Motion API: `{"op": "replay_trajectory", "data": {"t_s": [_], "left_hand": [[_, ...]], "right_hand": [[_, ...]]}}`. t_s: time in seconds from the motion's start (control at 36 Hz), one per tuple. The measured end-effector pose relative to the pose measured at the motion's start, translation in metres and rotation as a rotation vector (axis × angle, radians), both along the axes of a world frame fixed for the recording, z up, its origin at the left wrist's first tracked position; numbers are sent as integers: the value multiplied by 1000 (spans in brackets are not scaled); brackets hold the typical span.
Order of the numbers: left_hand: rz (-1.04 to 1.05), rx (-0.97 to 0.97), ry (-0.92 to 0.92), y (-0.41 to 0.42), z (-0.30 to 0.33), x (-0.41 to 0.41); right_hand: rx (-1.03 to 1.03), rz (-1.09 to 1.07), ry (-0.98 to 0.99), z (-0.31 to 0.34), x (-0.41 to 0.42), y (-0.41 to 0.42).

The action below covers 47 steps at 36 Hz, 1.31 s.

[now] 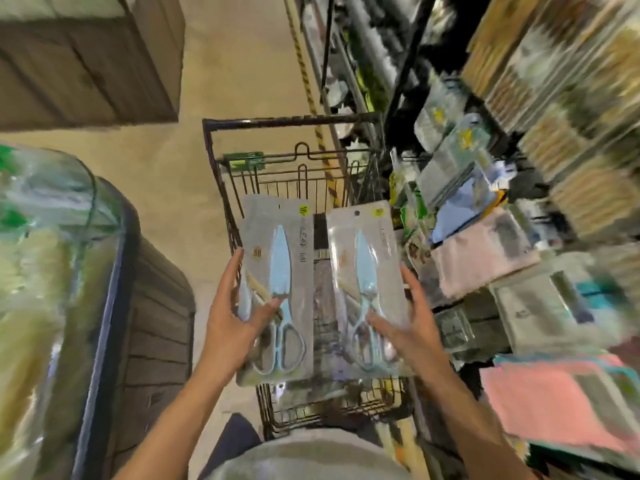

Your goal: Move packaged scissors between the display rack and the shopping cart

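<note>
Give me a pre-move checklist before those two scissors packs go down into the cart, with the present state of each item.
1. Left hand grips the left scissors pack, thumb across its front: ok.
2. Right hand holds the right scissors pack by its edge: ok.
3. Both packs are over the shopping cart, not the display rack: ok.
4. Packs apart, not overlapping: ok.
5. Free room in the basket below: cannot tell; the packs hide most of it, and dark items show between them.
6. Rack goods clear of the right pack: cannot tell, the view is blurred there.
</note>
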<state>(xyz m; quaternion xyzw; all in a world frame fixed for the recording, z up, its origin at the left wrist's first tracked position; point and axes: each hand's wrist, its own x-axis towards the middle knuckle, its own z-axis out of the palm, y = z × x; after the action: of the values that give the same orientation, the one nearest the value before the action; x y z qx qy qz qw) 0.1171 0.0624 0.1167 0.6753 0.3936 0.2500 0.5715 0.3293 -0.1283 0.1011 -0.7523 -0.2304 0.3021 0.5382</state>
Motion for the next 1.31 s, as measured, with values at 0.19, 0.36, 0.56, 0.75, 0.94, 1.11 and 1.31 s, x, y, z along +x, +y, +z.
{"op": "replay_trajectory", "data": {"t_s": [0.19, 0.36, 0.56, 0.75, 0.94, 1.11, 1.31], "left_hand": [[-139, 14, -107, -9, 13, -19], [-244, -4, -132, -35, 22, -23], [-390, 9, -160, -79, 36, -17], [-624, 44, -185, -156, 59, 6], [-870, 89, -300, -288, 77, 18], [-1060, 55, -339, -416, 92, 1], [-1191, 72, -388, -537, 116, -35]], "right_hand": [[38, -204, -97, 22, -63, -49], [70, -407, -127, 42, -110, -93], [97, -555, -129, 67, -144, -155], [114, -768, -160, 85, -182, -254], [161, -977, -260, 104, -244, -383], [147, -1122, -331, 114, -308, -497], [192, -1289, -398, 125, -370, -599]]}}
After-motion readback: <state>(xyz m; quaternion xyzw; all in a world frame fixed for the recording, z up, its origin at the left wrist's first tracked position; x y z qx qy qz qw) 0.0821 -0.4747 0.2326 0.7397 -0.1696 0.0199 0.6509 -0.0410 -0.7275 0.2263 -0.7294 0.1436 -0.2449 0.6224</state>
